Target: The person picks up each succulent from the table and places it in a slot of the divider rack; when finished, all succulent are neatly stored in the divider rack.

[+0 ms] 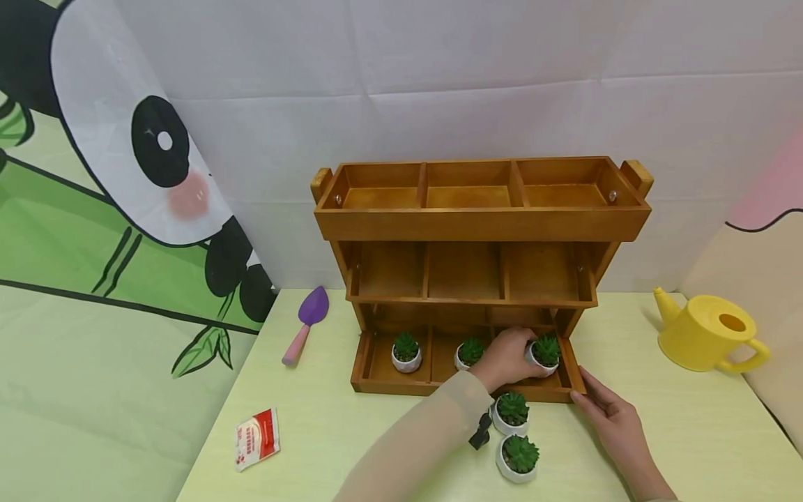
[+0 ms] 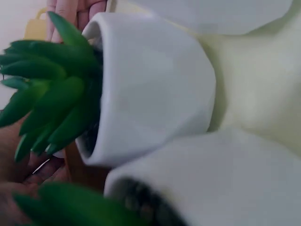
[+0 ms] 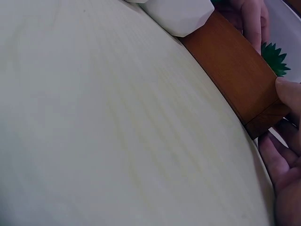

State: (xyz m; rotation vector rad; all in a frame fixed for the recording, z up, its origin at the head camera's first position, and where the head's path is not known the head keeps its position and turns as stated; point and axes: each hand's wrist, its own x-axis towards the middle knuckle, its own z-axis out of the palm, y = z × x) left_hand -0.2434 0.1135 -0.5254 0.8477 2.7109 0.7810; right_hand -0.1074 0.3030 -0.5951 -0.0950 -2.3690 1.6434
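Note:
My left hand [image 1: 509,357] holds a small potted succulent [image 1: 546,352] in the right compartment of the bottom tier of a brown wooden plant shelf [image 1: 483,225]. Its thumb and fingers are at the white pot. My right hand [image 1: 613,420] grips the right front corner of that tier, as the right wrist view also shows. A potted succulent [image 1: 406,353] stands in the left compartment and another [image 1: 469,353], partly behind my left hand, in the middle one. Beneath my left forearm's wrist, two more succulents [image 1: 511,410] [image 1: 518,458] stand on the table.
A yellow watering can [image 1: 709,333] stands at the right. On the left lie a purple-and-pink trowel [image 1: 305,325] and a red-and-white packet [image 1: 257,439]. The upper two tiers have three compartments each. White pots [image 2: 155,84] fill much of the left wrist view.

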